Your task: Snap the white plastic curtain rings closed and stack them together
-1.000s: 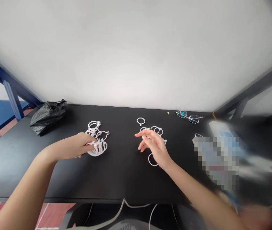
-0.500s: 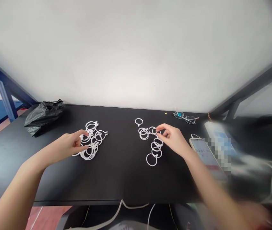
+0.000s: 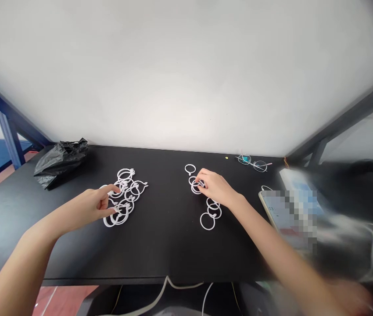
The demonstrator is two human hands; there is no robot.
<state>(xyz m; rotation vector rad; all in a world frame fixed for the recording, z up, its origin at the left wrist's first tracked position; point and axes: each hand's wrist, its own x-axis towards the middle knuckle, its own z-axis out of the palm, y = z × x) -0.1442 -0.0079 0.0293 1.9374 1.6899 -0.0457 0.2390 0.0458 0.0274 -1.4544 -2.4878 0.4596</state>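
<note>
Each hand [image 3: 96, 204] [image 3: 216, 188] fingers thin round white plastic rings [image 3: 125, 193]

Both forearms are bare up to the frame's lower edge, with no sleeve showing. The left hand [image 3: 96, 205] and the right hand [image 3: 216, 188] wear no gloves, rings, watch or bracelet; fingernails look short and unpainted.

A black worktop [image 3: 173, 250] fills the middle, with a white wall [image 3: 186, 74] behind it. A crumpled black plastic bag [image 3: 59, 160] lies at 10 o'clock on the worktop. A pair of glasses [image 3: 252, 163] sits at 2 o'clock, near the back edge. A tiny yellow dot [image 3: 226, 157] lies just left of the glasses. White cables [image 3: 173, 285] hang at 6 o'clock under the front edge. A blue frame [image 3: 7, 131] stands at 9 o'clock.
</note>
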